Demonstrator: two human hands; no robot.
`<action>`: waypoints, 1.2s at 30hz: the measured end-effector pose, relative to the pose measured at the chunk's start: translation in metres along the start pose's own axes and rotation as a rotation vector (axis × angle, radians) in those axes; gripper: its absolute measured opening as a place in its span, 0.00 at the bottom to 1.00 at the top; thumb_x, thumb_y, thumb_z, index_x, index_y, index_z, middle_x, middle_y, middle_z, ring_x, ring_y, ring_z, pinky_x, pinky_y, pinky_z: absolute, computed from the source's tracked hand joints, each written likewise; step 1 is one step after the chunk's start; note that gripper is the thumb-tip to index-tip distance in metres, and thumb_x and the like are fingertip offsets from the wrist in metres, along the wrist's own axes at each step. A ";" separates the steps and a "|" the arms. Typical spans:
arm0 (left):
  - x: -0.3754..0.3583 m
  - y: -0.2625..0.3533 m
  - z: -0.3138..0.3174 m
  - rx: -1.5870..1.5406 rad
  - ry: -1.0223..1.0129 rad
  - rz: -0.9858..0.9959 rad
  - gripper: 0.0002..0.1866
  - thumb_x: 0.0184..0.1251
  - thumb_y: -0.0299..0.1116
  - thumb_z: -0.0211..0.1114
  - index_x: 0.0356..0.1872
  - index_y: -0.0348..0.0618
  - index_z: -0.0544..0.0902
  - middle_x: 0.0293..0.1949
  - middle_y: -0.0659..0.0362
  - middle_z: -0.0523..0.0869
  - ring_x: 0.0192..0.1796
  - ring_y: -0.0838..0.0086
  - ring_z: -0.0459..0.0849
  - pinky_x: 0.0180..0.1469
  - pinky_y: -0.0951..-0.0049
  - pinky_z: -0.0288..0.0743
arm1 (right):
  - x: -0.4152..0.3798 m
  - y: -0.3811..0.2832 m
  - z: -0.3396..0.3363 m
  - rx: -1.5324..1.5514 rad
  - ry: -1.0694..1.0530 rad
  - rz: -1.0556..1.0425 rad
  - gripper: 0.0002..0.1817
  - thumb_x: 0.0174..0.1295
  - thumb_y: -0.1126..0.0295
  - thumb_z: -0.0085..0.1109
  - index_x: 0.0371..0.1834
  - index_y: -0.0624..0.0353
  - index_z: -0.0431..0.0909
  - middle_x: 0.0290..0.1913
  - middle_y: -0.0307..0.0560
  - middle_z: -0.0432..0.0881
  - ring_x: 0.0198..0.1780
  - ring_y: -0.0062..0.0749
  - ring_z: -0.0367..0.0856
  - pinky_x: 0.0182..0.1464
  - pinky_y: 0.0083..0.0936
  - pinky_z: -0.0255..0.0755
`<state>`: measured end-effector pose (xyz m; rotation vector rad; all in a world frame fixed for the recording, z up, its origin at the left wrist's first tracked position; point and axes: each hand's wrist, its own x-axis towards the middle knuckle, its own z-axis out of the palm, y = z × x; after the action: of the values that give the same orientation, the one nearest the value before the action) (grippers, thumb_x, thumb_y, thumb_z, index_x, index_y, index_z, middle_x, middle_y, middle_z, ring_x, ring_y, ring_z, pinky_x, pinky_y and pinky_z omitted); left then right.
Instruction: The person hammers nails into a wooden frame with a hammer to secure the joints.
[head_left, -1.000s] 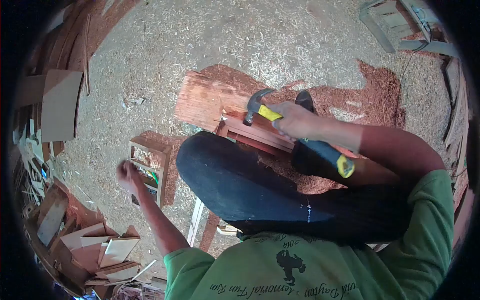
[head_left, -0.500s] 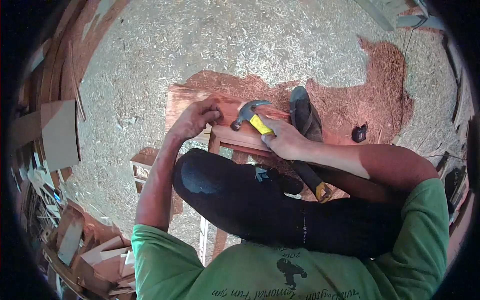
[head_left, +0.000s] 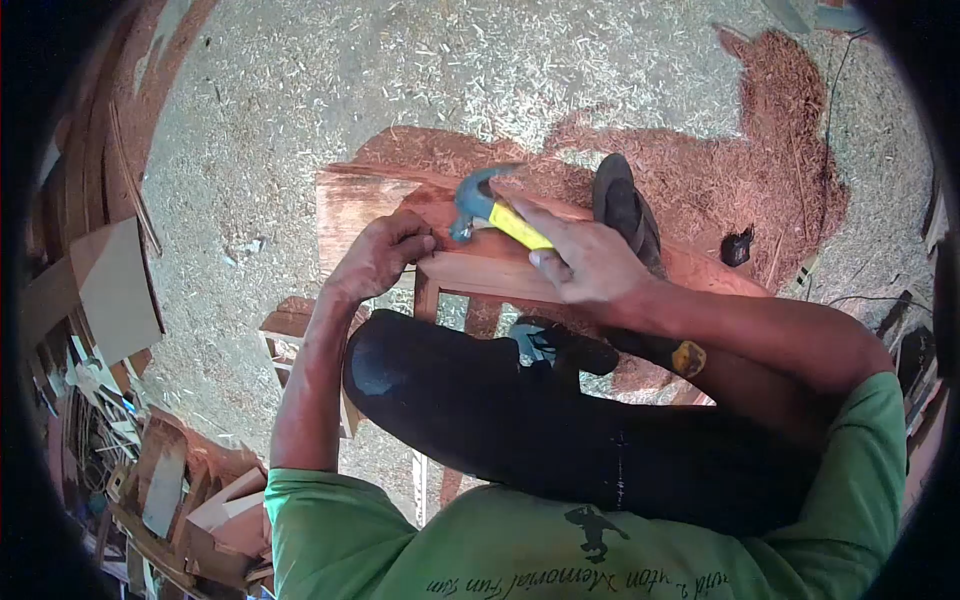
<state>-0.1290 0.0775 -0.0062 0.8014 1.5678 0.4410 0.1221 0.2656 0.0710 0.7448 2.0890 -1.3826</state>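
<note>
My right hand is wrapped round the yellow grip of a claw hammer. The hammer's head is over the wood, its striking face just right of my left fingertips and its claw pointing away from me. My left hand rests at the corner of a wooden frame, thumb and fingers pinched together. Whatever small thing they may hold is too hidden to make out. Beneath lies a wide reddish plank, with the frame along its near side.
A sandalled foot is on the plank, right of the hammer. My dark-trousered leg lies close below the frame. Another small wooden frame stands at left. Wood scraps pile up lower left; shavings cover the floor.
The hammer's head has lifted and shifted slightly left, and its handle has swung. My right hand has moved a little right. My left hand stays pinched at the frame corner. The view has shifted slightly.
</note>
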 end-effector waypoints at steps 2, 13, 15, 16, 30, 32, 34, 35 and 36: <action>-0.001 -0.003 0.001 -0.034 0.008 -0.008 0.12 0.82 0.35 0.66 0.48 0.36 0.90 0.41 0.55 0.88 0.46 0.69 0.86 0.55 0.64 0.80 | 0.007 0.005 -0.004 -0.001 0.170 -0.189 0.39 0.77 0.67 0.57 0.90 0.47 0.56 0.72 0.65 0.81 0.62 0.66 0.85 0.64 0.55 0.77; -0.002 -0.014 0.006 -0.121 0.076 0.074 0.09 0.78 0.31 0.69 0.45 0.35 0.90 0.40 0.54 0.88 0.46 0.67 0.88 0.52 0.63 0.81 | 0.032 -0.021 -0.024 0.173 0.407 -0.170 0.34 0.80 0.69 0.57 0.88 0.54 0.62 0.36 0.55 0.87 0.28 0.35 0.82 0.36 0.39 0.81; -0.005 -0.005 0.003 -0.195 0.042 0.032 0.08 0.77 0.31 0.70 0.44 0.35 0.89 0.38 0.55 0.88 0.42 0.69 0.89 0.47 0.64 0.81 | 0.030 -0.010 -0.012 0.054 0.281 -0.218 0.35 0.79 0.70 0.57 0.88 0.56 0.61 0.38 0.57 0.87 0.28 0.38 0.84 0.38 0.43 0.83; -0.006 -0.002 0.001 -0.233 0.024 0.012 0.08 0.77 0.31 0.70 0.43 0.35 0.89 0.38 0.55 0.87 0.40 0.69 0.89 0.45 0.65 0.82 | 0.031 0.004 -0.006 -0.031 0.171 -0.294 0.36 0.79 0.70 0.57 0.89 0.56 0.60 0.39 0.59 0.88 0.29 0.39 0.85 0.39 0.44 0.83; -0.004 -0.004 0.003 -0.171 0.052 0.009 0.09 0.76 0.32 0.70 0.45 0.34 0.89 0.38 0.56 0.87 0.44 0.69 0.86 0.51 0.65 0.79 | 0.034 -0.011 -0.025 0.018 0.155 -0.164 0.33 0.79 0.66 0.58 0.86 0.54 0.66 0.44 0.66 0.89 0.34 0.49 0.88 0.43 0.43 0.82; -0.006 -0.010 0.009 -0.158 0.060 0.024 0.09 0.76 0.31 0.70 0.45 0.34 0.89 0.37 0.56 0.87 0.44 0.69 0.86 0.51 0.65 0.79 | 0.035 -0.022 -0.038 0.149 0.293 -0.112 0.33 0.79 0.66 0.59 0.86 0.54 0.66 0.46 0.66 0.90 0.36 0.46 0.90 0.45 0.43 0.83; -0.003 -0.007 0.005 -0.080 0.065 0.040 0.08 0.75 0.31 0.71 0.44 0.35 0.88 0.36 0.56 0.87 0.44 0.69 0.86 0.50 0.65 0.80 | 0.034 -0.025 -0.032 0.145 0.312 -0.070 0.33 0.79 0.67 0.58 0.86 0.55 0.66 0.52 0.67 0.89 0.41 0.48 0.91 0.50 0.42 0.83; -0.003 -0.007 0.005 -0.120 0.053 0.023 0.08 0.75 0.31 0.70 0.44 0.35 0.89 0.36 0.57 0.87 0.44 0.70 0.87 0.50 0.65 0.80 | 0.033 -0.026 -0.030 0.144 0.321 -0.050 0.33 0.79 0.68 0.57 0.86 0.55 0.65 0.55 0.68 0.88 0.44 0.50 0.91 0.52 0.42 0.83; -0.004 -0.009 0.007 -0.159 0.046 0.007 0.08 0.76 0.31 0.70 0.44 0.35 0.89 0.36 0.57 0.87 0.44 0.70 0.87 0.50 0.65 0.80 | 0.028 -0.028 -0.027 0.078 0.174 -0.005 0.33 0.79 0.68 0.57 0.86 0.55 0.65 0.56 0.69 0.88 0.45 0.51 0.91 0.53 0.43 0.82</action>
<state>-0.1242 0.0677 -0.0109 0.6787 1.5512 0.5856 0.0793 0.2861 0.0793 0.9222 2.1794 -1.4550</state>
